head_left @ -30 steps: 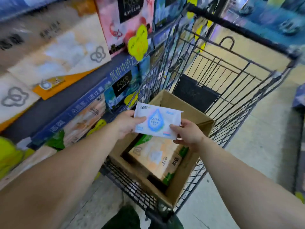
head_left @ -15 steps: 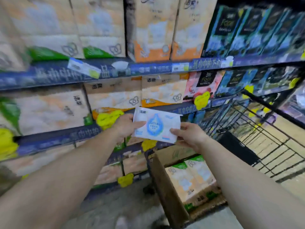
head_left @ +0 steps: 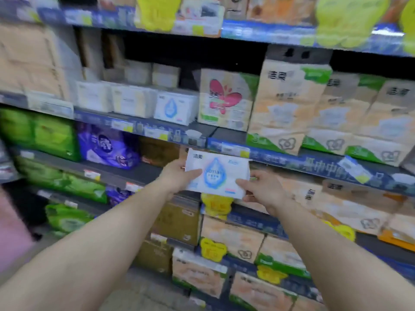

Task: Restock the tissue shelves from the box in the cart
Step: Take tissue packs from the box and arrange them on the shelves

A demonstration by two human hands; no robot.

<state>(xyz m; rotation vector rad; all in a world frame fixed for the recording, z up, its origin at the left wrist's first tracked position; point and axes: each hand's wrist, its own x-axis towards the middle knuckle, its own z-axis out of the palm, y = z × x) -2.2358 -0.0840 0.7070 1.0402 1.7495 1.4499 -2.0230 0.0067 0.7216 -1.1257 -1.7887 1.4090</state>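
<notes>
Head-camera view: the flat white tissue pack with a blue droplet print (head_left: pixel 217 174) is held up before the shelves, left hand (head_left: pixel 177 178) and right hand (head_left: pixel 262 189) each pinching an end. A second ago it hung over the cardboard box in the cart; now the cart is out of sight. Matching droplet packs (head_left: pixel 174 107) sit on the blue-edged shelf (head_left: pixel 143 129) above, the likely destination.
</notes>
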